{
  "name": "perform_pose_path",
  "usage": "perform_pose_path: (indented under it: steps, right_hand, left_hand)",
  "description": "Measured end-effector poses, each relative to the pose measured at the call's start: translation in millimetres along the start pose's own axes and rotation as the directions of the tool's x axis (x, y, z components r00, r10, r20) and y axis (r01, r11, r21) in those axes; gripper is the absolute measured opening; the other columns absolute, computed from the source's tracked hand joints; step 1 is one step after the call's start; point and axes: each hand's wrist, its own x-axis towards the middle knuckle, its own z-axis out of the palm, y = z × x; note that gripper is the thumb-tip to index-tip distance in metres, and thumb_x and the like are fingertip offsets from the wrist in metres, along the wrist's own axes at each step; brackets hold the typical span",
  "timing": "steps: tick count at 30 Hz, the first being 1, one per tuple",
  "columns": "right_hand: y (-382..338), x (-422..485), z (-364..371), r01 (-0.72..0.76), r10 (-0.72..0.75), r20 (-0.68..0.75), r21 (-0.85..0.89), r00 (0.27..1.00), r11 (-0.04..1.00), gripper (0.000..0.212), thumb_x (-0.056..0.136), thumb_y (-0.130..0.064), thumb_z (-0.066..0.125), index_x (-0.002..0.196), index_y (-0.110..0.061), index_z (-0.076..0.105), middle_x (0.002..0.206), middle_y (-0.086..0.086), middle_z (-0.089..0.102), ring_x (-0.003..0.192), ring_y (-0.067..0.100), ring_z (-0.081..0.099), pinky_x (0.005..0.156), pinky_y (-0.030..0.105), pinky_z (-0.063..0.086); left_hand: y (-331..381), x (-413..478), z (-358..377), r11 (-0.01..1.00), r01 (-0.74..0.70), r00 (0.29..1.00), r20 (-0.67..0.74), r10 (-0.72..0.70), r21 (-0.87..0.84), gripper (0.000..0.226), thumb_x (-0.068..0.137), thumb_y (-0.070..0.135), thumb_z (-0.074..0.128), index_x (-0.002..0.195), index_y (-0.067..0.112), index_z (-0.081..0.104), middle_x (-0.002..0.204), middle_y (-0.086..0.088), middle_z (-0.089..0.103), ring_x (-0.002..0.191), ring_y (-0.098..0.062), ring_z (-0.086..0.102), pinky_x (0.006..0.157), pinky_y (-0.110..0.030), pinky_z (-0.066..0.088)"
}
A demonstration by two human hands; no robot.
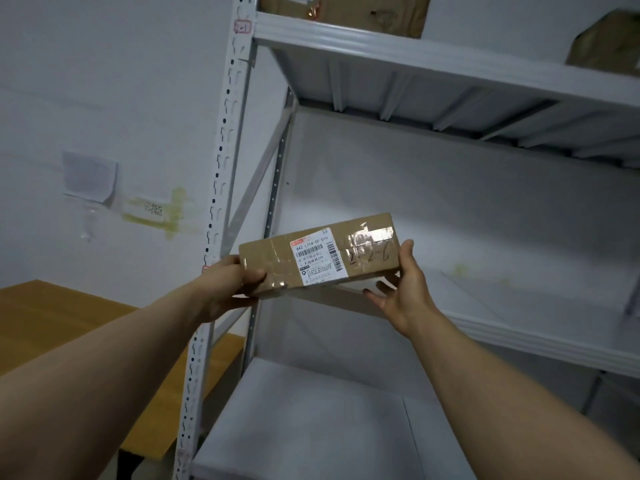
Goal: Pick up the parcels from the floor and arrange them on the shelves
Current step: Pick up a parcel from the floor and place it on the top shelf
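Holding the parcel [320,258] by its two short ends, I have my left hand [228,282] wrapped round the left end, thumb on the top face, and my right hand [405,289] cupping the right end, fingers spread beneath. It sits in the air at the front left corner of the middle shelf [519,327], apparently not yet resting on it. I judge it a stiff, fairly light cardboard box. The glossy tape [370,235] may be slick, so bare card at the ends is the safer hold.
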Motion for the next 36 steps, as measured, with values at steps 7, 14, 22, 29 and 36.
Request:
perform_pose_path:
  steps: [7, 14, 22, 29, 36]
  right_hand:
    - [-9.0, 31.0, -23.3, 0.045, -0.060, -0.112, -0.137, 0.992, 0.990, 0.055, 0.101, -0.058, 0.039, 0.131, -0.017, 0.059, 0.135, 0.000, 0.056, 0.135, 0.019, 0.043, 0.103, 0.047, 0.047]
    - [-31.8, 68.1, -69.8, 0.118, -0.166, -0.262, -0.189, 0.951, 0.975, 0.029, 0.104, -0.043, 0.036, 0.125, -0.025, 0.043, 0.120, 0.005, 0.060, 0.112, 0.018, 0.061, 0.092, 0.044, 0.055]
    - [-62.0, 103.3, -192.3, 0.078, -0.253, -0.492, -0.348, 0.833, 0.934, 0.033, 0.100, -0.042, 0.049, 0.129, -0.026, 0.048, 0.131, 0.006, 0.054, 0.113, 0.021, 0.055, 0.094, 0.044, 0.056]
    - [-80.8, 120.5, -317.4, -0.062, -0.320, -0.675, -0.476, 0.665, 0.877, 0.043, 0.097, -0.021, 0.053, 0.138, -0.021, 0.040, 0.126, 0.008, 0.059, 0.101, 0.025, 0.056, 0.088, 0.038, 0.046]
    - [-98.1, 134.6, -403.4, -0.440, -0.292, -0.749, -0.607, 0.595, 0.662, 0.060, 0.094, -0.033, 0.055, 0.146, -0.015, 0.033, 0.140, 0.018, 0.050, 0.128, 0.039, 0.046, 0.109, 0.046, 0.038]
  left_hand:
    - [14.5, 28.4, 33.2, 0.991, -0.092, 0.995, -0.037, 0.089, -0.096, 0.060, 0.090, -0.001, 0.060, 0.143, 0.021, 0.041, 0.120, -0.008, 0.062, 0.108, -0.028, 0.062, 0.095, -0.043, 0.051]
    - [13.9, 75.0, 104.3, 0.980, -0.160, 0.987, -0.040, 0.156, -0.119, 0.057, 0.092, -0.007, 0.056, 0.142, 0.016, 0.042, 0.122, -0.008, 0.062, 0.104, -0.022, 0.062, 0.088, -0.036, 0.048]
    - [-2.2, 128.8, 240.8, 0.987, -0.148, 0.982, 0.128, 0.140, 0.060, 0.050, 0.094, -0.003, 0.056, 0.140, 0.015, 0.047, 0.133, 0.001, 0.057, 0.108, -0.019, 0.060, 0.091, -0.039, 0.050]
    - [-23.6, 154.3, 369.0, 0.968, -0.196, 0.938, 0.319, 0.138, 0.158, 0.055, 0.093, 0.000, 0.057, 0.145, 0.014, 0.045, 0.133, 0.003, 0.055, 0.105, -0.019, 0.061, 0.084, -0.035, 0.054]
    - [-40.0, 169.2, 464.1, 0.941, -0.222, 0.916, 0.386, 0.112, 0.254, 0.051, 0.090, 0.002, 0.060, 0.139, 0.011, 0.048, 0.119, -0.006, 0.058, 0.095, -0.032, 0.064, 0.076, -0.036, 0.052]
